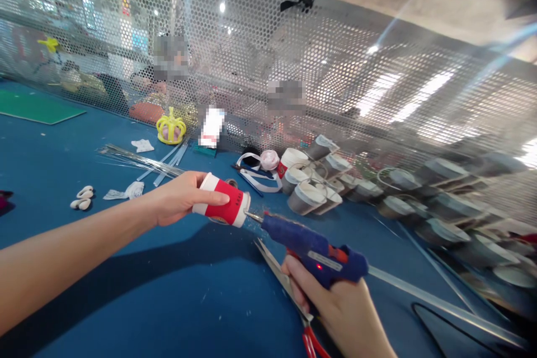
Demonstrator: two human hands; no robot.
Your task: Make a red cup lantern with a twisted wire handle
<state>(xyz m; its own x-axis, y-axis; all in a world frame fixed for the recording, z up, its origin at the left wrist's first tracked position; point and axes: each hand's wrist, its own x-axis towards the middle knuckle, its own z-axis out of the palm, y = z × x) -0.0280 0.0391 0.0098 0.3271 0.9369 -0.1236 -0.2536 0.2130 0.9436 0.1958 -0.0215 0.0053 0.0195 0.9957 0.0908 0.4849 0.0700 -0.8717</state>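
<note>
My left hand (178, 197) grips a small red-and-white paper cup (222, 204), held sideways above the blue table (168, 291). My right hand (339, 307) holds a blue hot glue gun (312, 247) with a red light on its side. The gun's metal nozzle touches the rim of the cup's base end. Scissors with red handles (289, 296) lie on the table just under my right hand.
Several paper cups (310, 193) lie heaped at the right, along a perforated metal screen (293, 67). A yellow crown ornament (170, 128), white ribbon (258, 170), thin metal wires (134, 159), white lace bits (81, 197) and a green mat (37, 106) lie farther off. People sit behind the screen.
</note>
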